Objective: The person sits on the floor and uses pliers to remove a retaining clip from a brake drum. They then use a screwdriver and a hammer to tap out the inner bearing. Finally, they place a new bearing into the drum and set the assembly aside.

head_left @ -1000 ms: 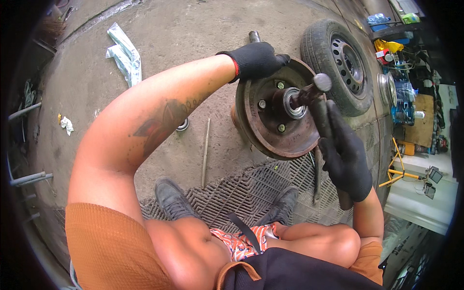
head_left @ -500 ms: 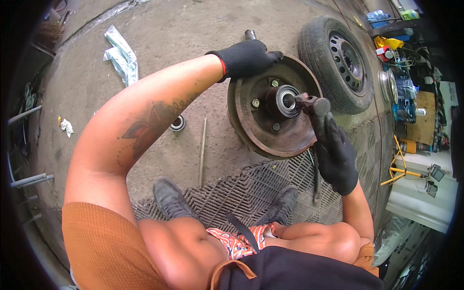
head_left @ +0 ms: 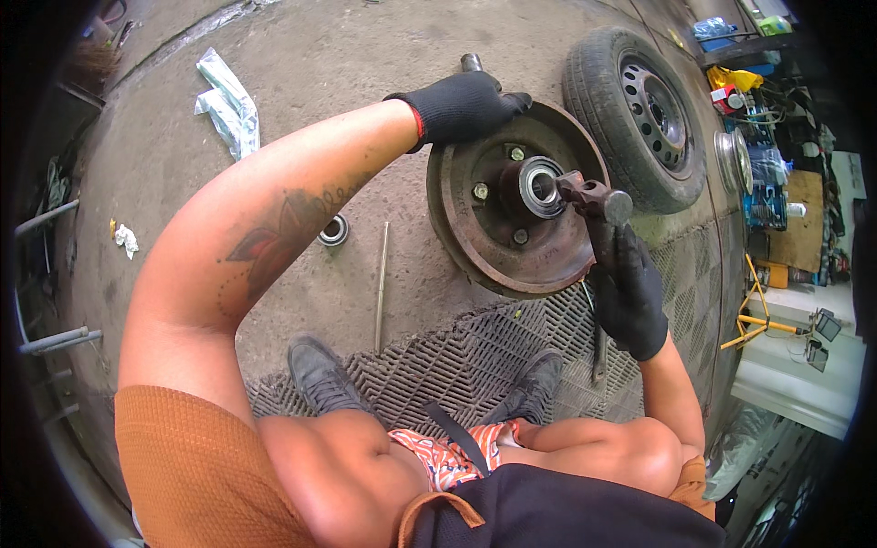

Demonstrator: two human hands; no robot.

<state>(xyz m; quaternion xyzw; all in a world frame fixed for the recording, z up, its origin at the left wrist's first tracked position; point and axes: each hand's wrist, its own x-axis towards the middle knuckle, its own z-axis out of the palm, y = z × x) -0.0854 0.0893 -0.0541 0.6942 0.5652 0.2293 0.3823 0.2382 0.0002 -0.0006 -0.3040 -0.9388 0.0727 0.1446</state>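
Note:
A rusty brake drum (head_left: 461, 233) stands tilted in front of me, its hub facing up toward me. My left hand (head_left: 464, 108), in a black glove, grips the drum's upper rim, with the thumb along the edge. In my gloved right hand (head_left: 632, 301) is a hammer (head_left: 598, 205), its head close against the bearing (head_left: 528, 187) in the hub; whether they touch, I cannot tell. Several bolts sit around the hub. A metal stub (head_left: 470, 62) pokes out behind my left hand. On the floor lie a loose bearing (head_left: 341, 239) and a thin metal rod (head_left: 381, 292).
A wheel with a tyre (head_left: 589, 110) lies at the far right, near a bare rim (head_left: 734, 163). A bar (head_left: 599, 356) rests on the ribbed mat (head_left: 438, 370) by my right foot. Plastic wrapping (head_left: 233, 110) lies at far left. A yellow stand (head_left: 766, 324) is at right.
The hammer head has dropped slightly and shifted a little left toward the bearing, with my right hand. The left hand and drum have shifted only very slightly left.

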